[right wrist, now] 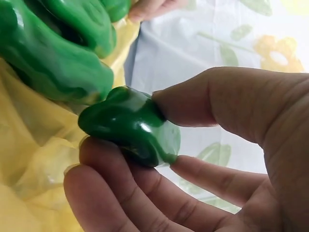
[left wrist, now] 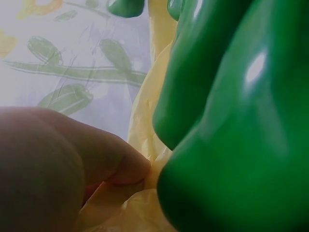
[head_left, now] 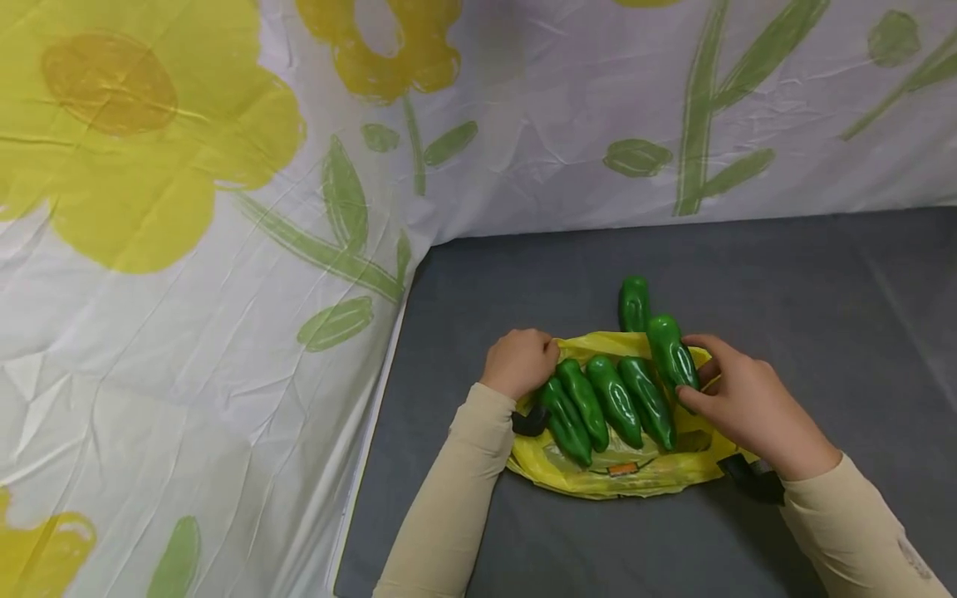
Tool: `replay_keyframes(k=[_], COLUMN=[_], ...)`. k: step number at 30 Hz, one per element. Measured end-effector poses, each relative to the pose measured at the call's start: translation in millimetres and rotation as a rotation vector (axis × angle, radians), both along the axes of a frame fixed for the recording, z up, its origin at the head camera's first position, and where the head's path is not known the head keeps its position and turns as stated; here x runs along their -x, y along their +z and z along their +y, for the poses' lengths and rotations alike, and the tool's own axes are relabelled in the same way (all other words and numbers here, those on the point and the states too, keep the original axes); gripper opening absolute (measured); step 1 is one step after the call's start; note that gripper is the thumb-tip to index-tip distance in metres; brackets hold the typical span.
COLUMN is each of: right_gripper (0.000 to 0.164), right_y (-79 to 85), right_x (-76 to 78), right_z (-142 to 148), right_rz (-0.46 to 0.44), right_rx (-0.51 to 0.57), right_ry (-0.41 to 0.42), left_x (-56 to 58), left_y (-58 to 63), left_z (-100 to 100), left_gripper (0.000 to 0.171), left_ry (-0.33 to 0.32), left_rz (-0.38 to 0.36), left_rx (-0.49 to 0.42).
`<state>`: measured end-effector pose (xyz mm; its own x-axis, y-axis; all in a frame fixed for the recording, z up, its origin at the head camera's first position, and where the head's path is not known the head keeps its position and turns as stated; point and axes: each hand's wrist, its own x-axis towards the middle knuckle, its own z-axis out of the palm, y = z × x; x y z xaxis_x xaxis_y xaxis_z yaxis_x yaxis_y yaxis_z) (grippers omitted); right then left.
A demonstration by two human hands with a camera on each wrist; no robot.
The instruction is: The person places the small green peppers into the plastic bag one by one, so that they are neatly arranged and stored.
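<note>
Several glossy green peppers (head_left: 615, 400) lie side by side in the mouth of a yellow plastic bag (head_left: 620, 485). My right hand (head_left: 748, 403) grips another green pepper (head_left: 671, 353) between thumb and fingers, over the bag's right side. In the right wrist view that pepper (right wrist: 130, 123) is seen end-on, with the thumb above and the fingertips below. At the bag's left rim, my left hand (head_left: 521, 363) pinches the thin yellow plastic (left wrist: 145, 116), close beside the peppers.
One more green pepper (head_left: 634, 303) lies on the dark grey tabletop (head_left: 523, 282) just beyond the bag. Flower-printed white cloth (head_left: 538, 166) hangs behind the table and along its left side. Black straps (head_left: 751, 480) show near both wrists.
</note>
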<state>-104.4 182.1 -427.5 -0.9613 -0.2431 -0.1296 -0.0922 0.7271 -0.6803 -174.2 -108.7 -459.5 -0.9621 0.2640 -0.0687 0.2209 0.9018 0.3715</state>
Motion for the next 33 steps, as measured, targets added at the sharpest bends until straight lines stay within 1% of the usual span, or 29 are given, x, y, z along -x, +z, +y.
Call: replay_keyframes(k=[6, 16, 25, 33], right_gripper=[0.069, 0.068, 0.067, 0.068], right_y=[-7.1, -13.2, -19.3, -23.9], right_x=[-11.4, -22.2, -21.8, -20.2], right_z=[3, 9, 9, 10], right_rz=[0.003, -0.005, -0.004, -0.047], right_rx=[0.011, -0.008, -0.016, -0.036], right_ry=[0.002, 0.031, 0.038, 0.045], left_x=[-0.7, -1.2, -0.9, -1.5], left_y=[1.2, 1.6, 1.0, 2.2], left_z=[1, 3, 2, 2], left_gripper=[0.052, 0.052, 0.052, 0.052], left_ry=[-0.002, -0.005, -0.008, -0.009], left_rz=[-0.002, -0.005, 0.005, -0.012], left_rx=[0.006, -0.003, -0.011, -0.009])
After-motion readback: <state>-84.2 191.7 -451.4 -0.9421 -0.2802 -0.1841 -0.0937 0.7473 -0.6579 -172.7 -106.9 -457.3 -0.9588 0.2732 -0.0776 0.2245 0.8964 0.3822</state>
